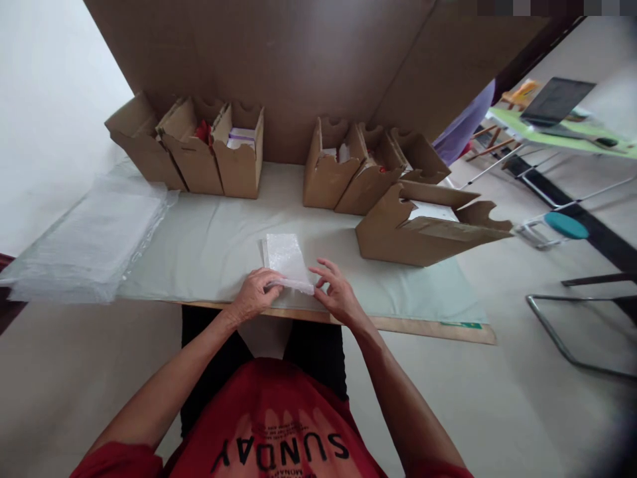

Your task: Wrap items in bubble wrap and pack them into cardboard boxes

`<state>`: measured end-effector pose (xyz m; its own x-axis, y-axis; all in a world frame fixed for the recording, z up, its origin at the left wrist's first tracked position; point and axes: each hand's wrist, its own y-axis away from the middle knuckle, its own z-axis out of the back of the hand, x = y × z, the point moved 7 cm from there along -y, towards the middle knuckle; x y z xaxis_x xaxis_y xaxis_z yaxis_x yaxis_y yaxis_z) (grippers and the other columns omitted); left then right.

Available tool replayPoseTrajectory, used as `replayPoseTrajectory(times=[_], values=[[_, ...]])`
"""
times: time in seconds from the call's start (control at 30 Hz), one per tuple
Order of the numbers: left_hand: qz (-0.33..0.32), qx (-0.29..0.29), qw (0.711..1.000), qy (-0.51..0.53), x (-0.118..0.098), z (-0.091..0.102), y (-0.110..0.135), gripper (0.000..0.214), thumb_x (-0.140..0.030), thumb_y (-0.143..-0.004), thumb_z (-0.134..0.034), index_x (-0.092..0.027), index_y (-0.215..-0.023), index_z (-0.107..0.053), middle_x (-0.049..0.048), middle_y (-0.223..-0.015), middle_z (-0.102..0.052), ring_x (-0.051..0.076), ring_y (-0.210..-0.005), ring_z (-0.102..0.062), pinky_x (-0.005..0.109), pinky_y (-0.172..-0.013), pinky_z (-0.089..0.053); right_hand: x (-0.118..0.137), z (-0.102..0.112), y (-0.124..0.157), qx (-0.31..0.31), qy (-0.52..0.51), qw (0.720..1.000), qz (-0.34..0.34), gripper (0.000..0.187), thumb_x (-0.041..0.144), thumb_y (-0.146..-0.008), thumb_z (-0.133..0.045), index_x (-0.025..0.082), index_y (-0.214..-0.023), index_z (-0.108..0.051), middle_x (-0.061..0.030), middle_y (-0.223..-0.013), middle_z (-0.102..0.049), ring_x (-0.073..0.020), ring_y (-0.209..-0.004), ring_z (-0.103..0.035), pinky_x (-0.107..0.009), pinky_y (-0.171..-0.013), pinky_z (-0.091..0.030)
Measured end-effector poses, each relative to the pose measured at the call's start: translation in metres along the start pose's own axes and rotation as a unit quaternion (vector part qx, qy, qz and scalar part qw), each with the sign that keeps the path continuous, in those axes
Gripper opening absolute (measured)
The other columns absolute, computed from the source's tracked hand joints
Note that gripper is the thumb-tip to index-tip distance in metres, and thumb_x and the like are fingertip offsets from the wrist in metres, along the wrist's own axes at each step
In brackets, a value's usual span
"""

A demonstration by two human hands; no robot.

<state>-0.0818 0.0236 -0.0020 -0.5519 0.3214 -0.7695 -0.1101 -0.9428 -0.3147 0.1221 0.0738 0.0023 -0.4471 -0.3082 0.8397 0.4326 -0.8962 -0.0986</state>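
At the 6 o'clock edge of the table [209,245], head view, a small bubble-wrap packet [287,260] lies flat on the pale cover sheet, its long axis running toward 12 o'clock.

1. Left hand [255,292]: fingers curled narrow, gripping the packet's near corner at 7 o'clock.
2. Right hand [338,292]: fingers loosely spread, tips at the near corner at 5 o'clock. Whether thumb and forefinger are closed on the edge cannot be told.

Handling, judged from appearance:
- Packet is light and soft. The film is likely slippery and will crease or pop under hard pressure.
- It sags if lifted by one corner. Take hold at both near corners or along the long edges, with flat fingers.

Surroundings:
- Stack of bubble-wrap sheets [89,239] at 9 o'clock, overhanging the table edge.
- Three upright cardboard boxes [199,159] at 11 o'clock; a second group of boxes [348,172] at 1 o'clock; one tipped box [423,229] at 2 o'clock.
- Cardboard backboard [298,60] standing behind at 12 o'clock.

Not readable:
- Packet contents are masked by the film.
- Box contents show only as white, red and purple scraps.
- Left fingertips are hidden under the hand.
- A second table with a laptop [555,99] at 2 o'clock is partly cut off by the backboard.
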Motion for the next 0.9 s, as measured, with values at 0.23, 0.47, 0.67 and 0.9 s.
replayPoseTrajectory(times=[0.23,0.47,0.67,0.9], values=[[0.123,0.008,0.992,0.012,0.009,0.001,-0.006,0.021,-0.034,-0.087,-0.059,-0.017,-0.085,-0.070,0.0017,-0.076,-0.069,0.016,-0.071,-0.061,0.028,-0.069,-0.048,-0.003,-0.022,-0.016,0.046,-0.104,0.993,-0.026,0.031,0.049,-0.084,-0.062,0.020,-0.083,-0.072,-0.0020,-0.076,-0.069,-0.0138,-0.061,-0.056,-0.026,-0.059,-0.044],[0.211,-0.073,0.975,-0.015,0.024,-0.003,-0.009,0.029,-0.036,-0.084,-0.065,-0.017,-0.105,-0.071,0.0040,-0.084,-0.072,0.019,-0.078,-0.064,0.032,-0.077,-0.051,-0.017,-0.026,-0.024,-0.007,-0.043,0.993,-0.110,0.032,0.048,-0.083,-0.058,0.023,-0.063,-0.053,0.0027,-0.053,-0.053,-0.0141,-0.053,-0.050,-0.025,-0.053,-0.036],[0.180,-0.138,0.965,-0.128,0.023,-0.007,-0.001,0.033,-0.029,-0.083,-0.068,-0.020,-0.114,-0.068,0.0064,-0.093,-0.072,0.022,-0.085,-0.065,0.038,-0.086,-0.053,-0.024,-0.030,-0.026,-0.028,0.006,0.993,-0.110,0.018,0.039,-0.082,-0.061,0.022,-0.086,-0.063,0.0000,-0.073,-0.068,-0.0155,-0.066,-0.059,-0.025,-0.063,-0.042],[0.107,-0.161,0.949,-0.251,-0.010,-0.001,0.006,0.049,-0.027,-0.088,-0.066,-0.015,-0.135,-0.055,0.0144,-0.105,-0.071,0.031,-0.102,-0.065,0.049,-0.094,-0.052,-0.015,-0.031,-0.025,-0.019,0.106,0.986,-0.124,0.016,0.037,-0.087,-0.060,0.022,-0.090,-0.066,-0.0023,-0.078,-0.071,-0.0179,-0.069,-0.062,-0.028,-0.066,-0.040]])
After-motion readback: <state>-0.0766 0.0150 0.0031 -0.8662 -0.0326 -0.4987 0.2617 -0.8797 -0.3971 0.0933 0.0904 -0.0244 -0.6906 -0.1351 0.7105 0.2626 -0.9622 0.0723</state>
